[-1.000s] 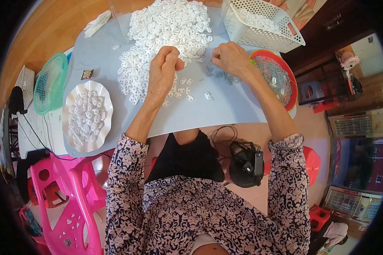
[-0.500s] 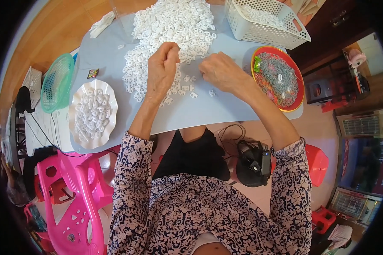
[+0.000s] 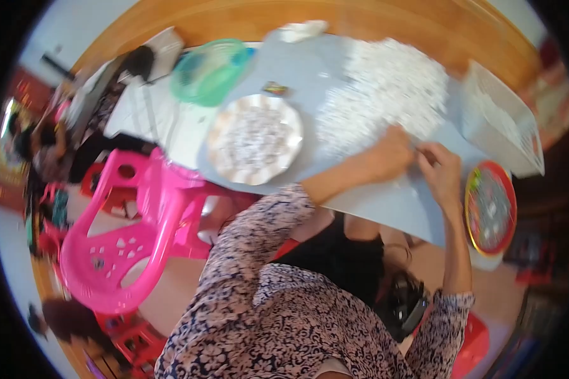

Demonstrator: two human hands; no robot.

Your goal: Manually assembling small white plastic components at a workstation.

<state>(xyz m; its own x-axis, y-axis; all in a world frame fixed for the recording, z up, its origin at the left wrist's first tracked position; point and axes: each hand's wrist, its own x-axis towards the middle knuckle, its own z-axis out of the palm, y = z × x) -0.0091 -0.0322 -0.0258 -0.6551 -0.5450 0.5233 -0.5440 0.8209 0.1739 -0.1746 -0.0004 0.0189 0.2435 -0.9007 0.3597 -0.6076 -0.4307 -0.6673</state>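
My left hand point(image 3: 391, 153) is closed in front of a heap of small white plastic pieces point(image 3: 398, 82) on the grey-blue table. Close beside it, my right hand point(image 3: 441, 172) has thumb and fingers bent together in a pinch. The fingertips of both hands nearly meet, and anything between them is too small and blurred to name. To the left, a white plate with a wavy rim point(image 3: 220, 165) holds many of the same white pieces. A round red tray with a yellow edge point(image 3: 513, 211), right of my right hand, holds thin grey strands.
A white perforated basket point(image 3: 518, 142) stands at the table's right end. On the left are a green mesh basket point(image 3: 202, 88), a small dark packet point(image 3: 275, 88) and a pink plastic chair point(image 3: 164, 246). A white cloth point(image 3: 302, 30) lies at the far edge.
The whole view has turned leftward, so the table and hands appear farther right. My hands have come closer together, fingertips almost meeting.
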